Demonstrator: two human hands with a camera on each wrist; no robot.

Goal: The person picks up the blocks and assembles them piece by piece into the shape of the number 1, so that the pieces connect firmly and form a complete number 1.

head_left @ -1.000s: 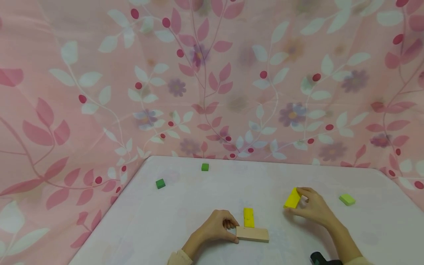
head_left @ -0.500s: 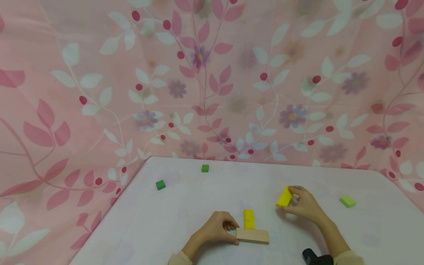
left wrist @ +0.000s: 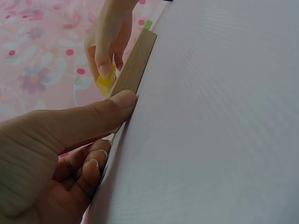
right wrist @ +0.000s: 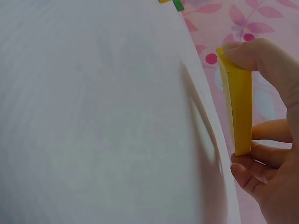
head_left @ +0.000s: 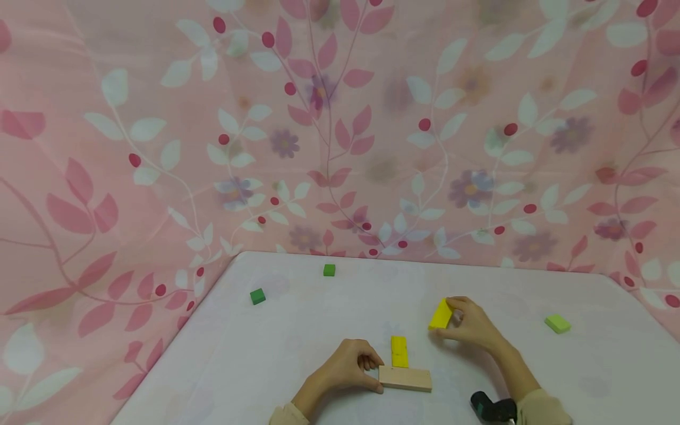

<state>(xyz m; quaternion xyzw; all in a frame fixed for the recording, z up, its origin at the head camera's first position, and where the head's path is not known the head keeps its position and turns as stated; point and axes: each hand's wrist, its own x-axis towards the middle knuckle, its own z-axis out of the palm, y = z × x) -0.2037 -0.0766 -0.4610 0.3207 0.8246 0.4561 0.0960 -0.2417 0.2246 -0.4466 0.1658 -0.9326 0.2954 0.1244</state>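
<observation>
My left hand (head_left: 347, 367) holds the left end of a flat tan wooden block (head_left: 405, 378) lying on the white table (head_left: 297, 330), thumb against its near edge (left wrist: 122, 99). A yellow block (head_left: 399, 351) lies flat just behind the tan one. My right hand (head_left: 467, 323) pinches a second yellow block (head_left: 440, 314) lifted off the table, up and right of the lying pair. The right wrist view shows that yellow block (right wrist: 237, 109) held end to end between thumb and fingers.
Two dark green cubes (head_left: 257, 296) (head_left: 329, 270) sit at the table's back left. A light green block (head_left: 556, 323) lies at the right. A pink floral cloth (head_left: 340, 130) hangs behind and to the left of the table. A dark wrist camera (head_left: 491, 407) shows near my right forearm.
My right hand has carried the lifted yellow block leftward, nearer the tan and yellow blocks. My left hand and the lying blocks have stayed put.
</observation>
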